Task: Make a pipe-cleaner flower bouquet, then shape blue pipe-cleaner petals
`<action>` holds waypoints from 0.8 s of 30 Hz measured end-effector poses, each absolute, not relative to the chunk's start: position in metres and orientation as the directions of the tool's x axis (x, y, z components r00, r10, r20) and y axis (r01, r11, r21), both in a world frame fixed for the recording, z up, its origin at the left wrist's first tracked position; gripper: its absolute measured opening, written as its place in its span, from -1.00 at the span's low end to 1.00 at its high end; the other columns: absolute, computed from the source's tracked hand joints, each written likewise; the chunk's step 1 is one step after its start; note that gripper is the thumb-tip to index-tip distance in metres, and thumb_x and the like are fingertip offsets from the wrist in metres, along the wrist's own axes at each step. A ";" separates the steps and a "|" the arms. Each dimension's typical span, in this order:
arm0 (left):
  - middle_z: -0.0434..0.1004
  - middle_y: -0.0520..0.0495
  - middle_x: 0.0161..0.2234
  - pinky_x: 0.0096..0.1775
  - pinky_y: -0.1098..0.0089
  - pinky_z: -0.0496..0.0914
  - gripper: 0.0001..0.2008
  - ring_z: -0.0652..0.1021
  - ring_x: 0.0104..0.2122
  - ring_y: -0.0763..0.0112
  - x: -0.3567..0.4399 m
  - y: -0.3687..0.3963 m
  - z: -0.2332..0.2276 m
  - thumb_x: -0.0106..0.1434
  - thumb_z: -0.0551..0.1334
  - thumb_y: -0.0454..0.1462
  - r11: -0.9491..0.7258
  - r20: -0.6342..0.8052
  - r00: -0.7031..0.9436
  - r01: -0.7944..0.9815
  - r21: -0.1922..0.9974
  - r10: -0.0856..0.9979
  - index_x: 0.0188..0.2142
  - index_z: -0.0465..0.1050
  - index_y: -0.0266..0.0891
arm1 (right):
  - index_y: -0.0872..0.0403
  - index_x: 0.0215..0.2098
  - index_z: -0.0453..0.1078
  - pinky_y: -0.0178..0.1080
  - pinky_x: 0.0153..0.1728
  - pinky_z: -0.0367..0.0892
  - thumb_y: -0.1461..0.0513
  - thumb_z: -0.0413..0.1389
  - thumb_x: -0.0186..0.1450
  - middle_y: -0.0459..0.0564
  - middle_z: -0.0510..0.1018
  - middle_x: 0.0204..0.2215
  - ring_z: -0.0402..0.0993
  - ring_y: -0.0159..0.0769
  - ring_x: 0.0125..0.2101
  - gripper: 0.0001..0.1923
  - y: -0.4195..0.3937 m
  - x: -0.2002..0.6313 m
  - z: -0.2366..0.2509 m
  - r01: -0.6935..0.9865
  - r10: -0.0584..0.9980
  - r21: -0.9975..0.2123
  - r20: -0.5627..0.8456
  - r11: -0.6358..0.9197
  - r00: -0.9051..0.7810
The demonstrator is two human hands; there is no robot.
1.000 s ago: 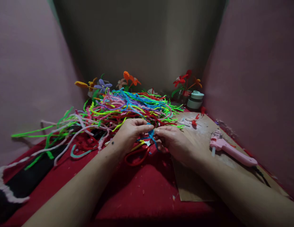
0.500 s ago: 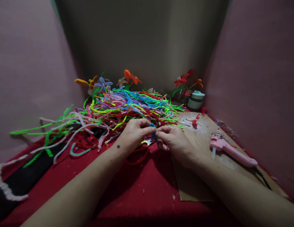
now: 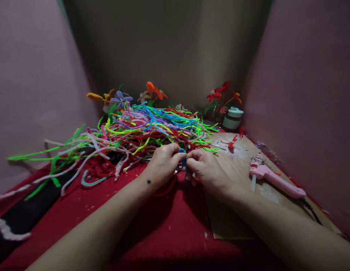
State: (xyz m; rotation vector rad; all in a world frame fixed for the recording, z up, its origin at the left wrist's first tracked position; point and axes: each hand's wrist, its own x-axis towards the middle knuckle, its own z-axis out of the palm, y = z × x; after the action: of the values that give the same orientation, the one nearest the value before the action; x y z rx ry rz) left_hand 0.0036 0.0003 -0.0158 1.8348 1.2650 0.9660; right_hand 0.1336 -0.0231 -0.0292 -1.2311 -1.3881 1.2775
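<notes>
Between my fingertips is a blue pipe cleaner (image 3: 182,150), bent into a small looped shape with an end hanging down. My left hand (image 3: 165,160) pinches it from the left, thumb against the curled fingers. From the right, my right hand (image 3: 204,165) pinches the same piece, its fingertips almost meeting the left ones. Part of the blue piece is hidden by the fingers. Just below, a shiny metal tool lies mostly covered by my hands, and a red pipe cleaner (image 3: 167,191) curves on the red cloth (image 3: 175,233). A big heap of multicoloured pipe cleaners (image 3: 152,122) lies beyond.
A pink glue gun (image 3: 276,180) rests on a brown board (image 3: 231,222) at the right. Pipe-cleaner flowers (image 3: 121,98) stand behind the heap, with red ones (image 3: 215,94) beside a pale green-lidded jar (image 3: 233,118). A black item (image 3: 28,214) lies at the left.
My left hand has turned slightly and shifted right, covering more of the metal tool. The blue piece has turned a little between the fingers. The view has shifted slightly.
</notes>
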 end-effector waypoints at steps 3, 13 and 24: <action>0.16 0.16 -0.69 -0.62 0.53 0.11 -0.77 0.29 -0.67 0.58 0.003 0.002 -0.015 0.07 0.17 -0.27 -0.208 0.115 0.274 0.343 0.916 0.955 -0.64 0.17 -0.24 | 0.07 -0.58 0.23 -0.41 -0.74 0.14 0.37 -0.07 0.05 -0.18 0.36 -0.78 0.22 -0.48 -0.78 -0.88 -0.024 0.133 -0.027 0.103 0.989 -0.995 -0.007 0.008 -0.147; 0.32 0.11 -0.65 -0.58 0.54 0.21 -0.80 0.37 -0.64 0.58 -0.009 0.006 -0.010 0.05 0.23 -0.23 -0.051 0.008 0.364 0.108 0.993 0.931 -0.57 0.27 -0.28 | 0.13 -0.52 0.31 -0.42 -0.75 0.03 0.29 0.08 0.08 -0.19 0.35 -0.76 0.15 -0.55 -0.78 -0.95 -0.020 0.135 -0.028 -0.086 0.972 -0.995 -0.036 -0.057 -0.233; 0.40 0.07 -0.62 -0.54 0.51 0.23 -0.81 0.39 -0.62 0.54 -0.012 0.007 -0.012 0.07 0.23 -0.19 -0.033 0.004 0.444 0.056 0.998 0.896 -0.52 0.34 -0.28 | 0.12 -0.61 0.28 -0.41 -0.73 0.00 0.25 0.09 0.09 -0.20 0.33 -0.76 0.12 -0.55 -0.77 -0.85 -0.022 0.134 -0.028 -0.047 0.983 -0.999 -0.006 -0.015 -0.182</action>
State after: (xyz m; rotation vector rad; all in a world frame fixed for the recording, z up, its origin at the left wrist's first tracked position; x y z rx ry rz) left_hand -0.0118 0.0067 -0.0124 1.4509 0.8963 0.8458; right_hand 0.1338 -0.0224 -0.0282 -1.0886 -1.3007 1.3733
